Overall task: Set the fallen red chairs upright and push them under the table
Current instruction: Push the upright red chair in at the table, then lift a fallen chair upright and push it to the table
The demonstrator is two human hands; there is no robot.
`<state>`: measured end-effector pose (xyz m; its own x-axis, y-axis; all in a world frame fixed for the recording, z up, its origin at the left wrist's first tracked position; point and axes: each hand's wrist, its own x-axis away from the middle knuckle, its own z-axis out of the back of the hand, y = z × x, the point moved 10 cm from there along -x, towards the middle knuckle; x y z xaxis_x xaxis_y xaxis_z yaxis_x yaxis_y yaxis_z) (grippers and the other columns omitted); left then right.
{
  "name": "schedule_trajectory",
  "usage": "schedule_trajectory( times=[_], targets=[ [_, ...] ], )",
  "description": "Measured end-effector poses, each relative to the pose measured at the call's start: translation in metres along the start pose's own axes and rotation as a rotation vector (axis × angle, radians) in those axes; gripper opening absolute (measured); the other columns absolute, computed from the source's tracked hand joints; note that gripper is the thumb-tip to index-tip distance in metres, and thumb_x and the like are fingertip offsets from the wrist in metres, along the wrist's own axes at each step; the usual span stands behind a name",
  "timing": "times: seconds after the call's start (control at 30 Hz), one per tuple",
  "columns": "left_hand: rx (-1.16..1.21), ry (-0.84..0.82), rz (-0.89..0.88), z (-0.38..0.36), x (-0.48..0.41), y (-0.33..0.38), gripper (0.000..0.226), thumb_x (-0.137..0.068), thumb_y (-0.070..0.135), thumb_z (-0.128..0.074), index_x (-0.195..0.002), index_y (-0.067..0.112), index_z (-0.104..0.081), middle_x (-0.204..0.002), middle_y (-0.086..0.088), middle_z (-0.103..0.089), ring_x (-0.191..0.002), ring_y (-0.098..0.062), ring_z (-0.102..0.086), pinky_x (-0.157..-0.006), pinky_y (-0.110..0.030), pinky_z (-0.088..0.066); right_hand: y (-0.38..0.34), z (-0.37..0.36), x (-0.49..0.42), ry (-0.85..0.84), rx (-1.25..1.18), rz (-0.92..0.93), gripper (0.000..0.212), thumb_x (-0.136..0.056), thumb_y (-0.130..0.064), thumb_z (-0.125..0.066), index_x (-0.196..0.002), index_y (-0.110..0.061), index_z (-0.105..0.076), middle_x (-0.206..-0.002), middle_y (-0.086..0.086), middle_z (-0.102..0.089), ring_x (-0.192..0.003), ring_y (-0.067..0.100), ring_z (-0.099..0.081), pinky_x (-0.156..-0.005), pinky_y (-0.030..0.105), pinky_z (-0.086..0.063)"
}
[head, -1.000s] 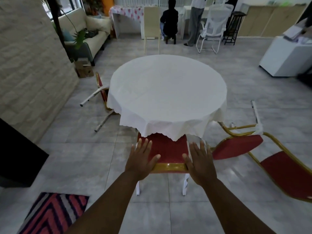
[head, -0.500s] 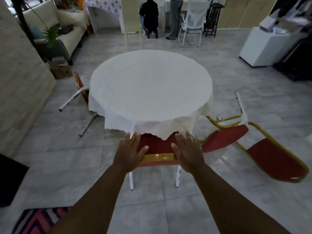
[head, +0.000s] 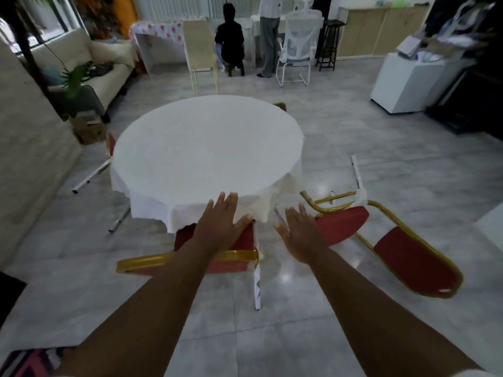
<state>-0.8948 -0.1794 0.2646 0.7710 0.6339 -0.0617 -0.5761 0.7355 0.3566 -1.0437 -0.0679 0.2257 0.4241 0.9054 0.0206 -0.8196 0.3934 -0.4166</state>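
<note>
Head view: both hands hover flat, fingers spread, holding nothing. Left hand [head: 217, 227] lies over the upright red chair [head: 239, 240], its padded seat tucked under the round tabletop's [head: 206, 148] scalloped white cloth edge. Right hand [head: 300, 235] hangs beside it, near the fallen red chair [head: 408, 254] (gold tubular frame) on open glossy grey floor tiles [head: 285, 336]. Another fallen chair [head: 110, 144] lies at the tabletop's left edge.

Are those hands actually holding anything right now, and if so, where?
Nothing is gripped. The left hand lies open and flat over the red chair at the table; the right hand is open, off the chair.
</note>
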Motion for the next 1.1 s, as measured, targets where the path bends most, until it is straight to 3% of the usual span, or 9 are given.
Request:
schedule_trajectory(
  times=[0.1,0.17,0.3,0.5,0.6,0.67,0.87,1.0,1.1],
  targets=[
    [-0.014,-0.054,-0.089,-0.04,-0.034,0.092,0.106,-0.074,0.082,0.002,-0.15,0.009,-0.011,-0.16,-0.008,-0.012,-0.148,-0.022,-0.003,-0.12,-0.044,-0.007,0.092,0.055,0.027,0.016,0.036,-0.079,0.094,-0.082,-0.075,-0.003,-0.138,-0.007,-0.036,-0.15,0.017,-0.034,-0.145,0.034,-0.014,-0.114,0.052,-0.018],
    [-0.055,-0.093,-0.156,-0.07,-0.051,0.152,0.112,-0.071,0.084,0.007,-0.149,0.007,-0.015,-0.159,-0.011,-0.017,-0.147,-0.027,-0.009,-0.119,-0.046,-0.013,0.157,0.086,0.051,0.035,0.063,-0.16,0.08,-0.091,-0.067,-0.016,-0.138,-0.006,-0.036,-0.151,0.019,-0.033,-0.144,0.035,-0.015,-0.114,0.052,-0.019],
    [-0.099,-0.207,-0.272,-0.138,-0.077,0.258,0.103,-0.078,0.079,-0.004,-0.146,0.004,-0.024,-0.153,-0.018,-0.031,-0.141,-0.033,-0.026,-0.114,-0.049,-0.022,0.28,0.127,0.108,0.08,0.079,-0.378,0.084,-0.088,-0.07,-0.015,-0.136,-0.005,-0.039,-0.146,0.018,-0.039,-0.14,0.035,-0.025,-0.112,0.05,-0.026],
    [-0.123,-0.329,-0.458,-0.239,-0.132,0.386,0.104,-0.077,0.08,0.005,-0.149,0.01,-0.02,-0.157,-0.012,-0.024,-0.146,-0.028,-0.017,-0.117,-0.048,-0.014,0.435,0.146,0.179,0.076,0.029,-0.659,0.088,-0.085,-0.073,-0.013,-0.134,-0.007,-0.043,-0.139,0.017,-0.047,-0.135,0.036,-0.033,-0.11,0.051,-0.03],
    [-0.114,-0.401,-0.562,-0.288,-0.168,0.446,0.111,-0.071,0.083,0.011,-0.15,0.01,-0.016,-0.159,-0.011,-0.018,-0.147,-0.027,-0.009,-0.117,-0.047,-0.008,0.501,0.148,0.197,0.041,0.023,-0.75,0.08,-0.088,-0.068,-0.021,-0.132,-0.005,-0.042,-0.14,0.017,-0.046,-0.139,0.035,-0.026,-0.108,0.047,-0.033],
    [-0.108,-0.456,-0.595,-0.322,-0.196,0.478,0.116,-0.067,0.085,0.012,-0.15,0.008,-0.017,-0.159,-0.012,-0.017,-0.147,-0.028,-0.01,-0.118,-0.047,-0.008,0.542,0.15,0.202,0.017,0.014,-0.797,0.092,-0.08,-0.076,-0.011,-0.131,-0.006,-0.041,-0.14,0.016,-0.046,-0.14,0.035,-0.024,-0.106,0.046,-0.035],
    [-0.126,-0.601,-0.669,-0.402,-0.262,0.555,0.118,-0.073,0.083,0.011,-0.142,-0.002,-0.034,-0.148,-0.022,-0.038,-0.14,-0.038,-0.03,-0.111,-0.055,-0.024,0.628,0.17,0.192,-0.055,-0.077,-0.883,0.074,-0.094,-0.059,-0.026,-0.145,-0.006,-0.024,-0.151,0.015,-0.033,-0.146,0.031,-0.006,-0.114,0.044,-0.022],
    [-0.13,-0.65,-0.687,-0.432,-0.31,0.599,0.122,-0.067,0.085,0.013,-0.146,0.0,-0.025,-0.153,-0.021,-0.029,-0.144,-0.034,-0.022,-0.116,-0.051,-0.016,0.688,0.186,0.174,-0.064,-0.106,-0.93,0.074,-0.094,-0.058,-0.025,-0.142,-0.003,-0.029,-0.152,0.017,-0.031,-0.147,0.03,-0.005,-0.113,0.043,-0.022],
    [-0.115,-0.663,-0.66,-0.452,-0.342,0.627,0.117,-0.068,0.084,0.006,-0.146,0.002,-0.026,-0.153,-0.02,-0.029,-0.143,-0.037,-0.022,-0.116,-0.053,-0.018,0.731,0.19,0.162,-0.1,-0.131,-0.938,0.092,-0.083,-0.071,-0.012,-0.143,-0.003,-0.027,-0.153,0.016,-0.029,-0.147,0.029,-0.004,-0.113,0.044,-0.024]
  ],
)
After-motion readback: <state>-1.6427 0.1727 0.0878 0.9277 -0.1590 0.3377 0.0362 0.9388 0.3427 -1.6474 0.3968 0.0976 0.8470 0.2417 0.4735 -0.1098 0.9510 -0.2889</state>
